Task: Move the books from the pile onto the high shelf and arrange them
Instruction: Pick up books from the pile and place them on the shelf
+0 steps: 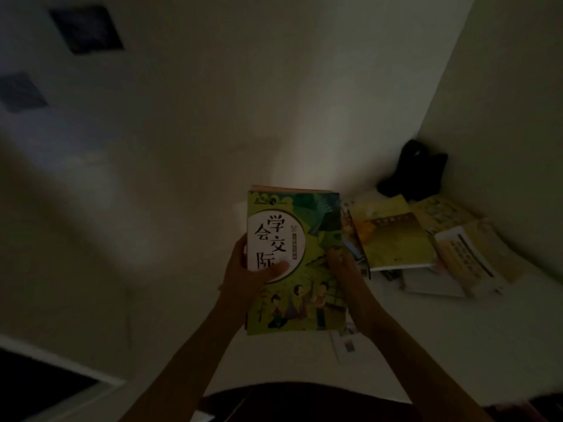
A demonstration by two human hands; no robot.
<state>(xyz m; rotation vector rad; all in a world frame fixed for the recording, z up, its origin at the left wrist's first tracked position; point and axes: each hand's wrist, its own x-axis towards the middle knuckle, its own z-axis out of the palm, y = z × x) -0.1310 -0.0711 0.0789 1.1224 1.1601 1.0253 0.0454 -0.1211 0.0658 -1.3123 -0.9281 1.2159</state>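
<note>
A green book point(300, 239) with large black characters in a white circle is raised in front of me, cover facing me, with at least one more book behind it. My left hand point(253, 269) grips its left edge, thumb across the cover. My right hand point(342, 263) holds its right edge. To the right, a loose pile of books point(426, 248) lies on a white surface point(441, 345): a yellow-green one on top, white ones beneath and beside it. The scene is dim and blurred.
A black object point(417, 169) sits in the corner behind the pile. Pale walls meet at that corner. Two dark square patches point(86, 28) show on the wall at upper left. A dark opening point(36, 388) with a white frame is at lower left.
</note>
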